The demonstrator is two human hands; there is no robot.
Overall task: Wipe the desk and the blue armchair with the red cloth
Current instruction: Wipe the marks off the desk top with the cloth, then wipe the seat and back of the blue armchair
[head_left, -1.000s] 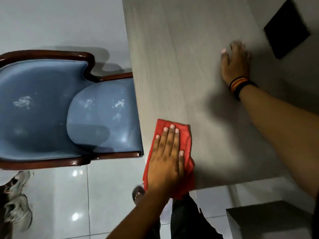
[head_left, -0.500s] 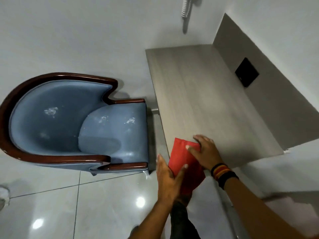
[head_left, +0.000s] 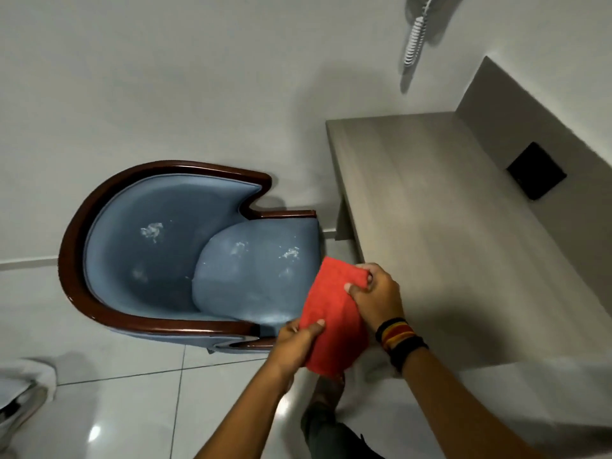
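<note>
Both my hands hold the red cloth (head_left: pixel 332 313) in the air between the blue armchair and the desk. My left hand (head_left: pixel 298 339) pinches its lower left edge. My right hand (head_left: pixel 376 298), with striped bands on the wrist, grips its upper right corner. The blue armchair (head_left: pixel 165 260) with a dark wooden frame stands on the left, with whitish smudges on its seat and backrest. The grey wood-grain desk (head_left: pixel 447 226) runs along the right, its top bare.
A black square plate (head_left: pixel 536 175) sits in the desk's back panel. A white coiled cord (head_left: pixel 415 38) hangs on the wall above the desk. White shoes (head_left: pixel 23 392) lie on the glossy tiled floor at the lower left. My legs show below the cloth.
The cloth has come off the desk's near corner and now hangs between both hands, shifted left towards the armchair. My right hand left the desktop and took hold of the cloth. The view has pulled back.
</note>
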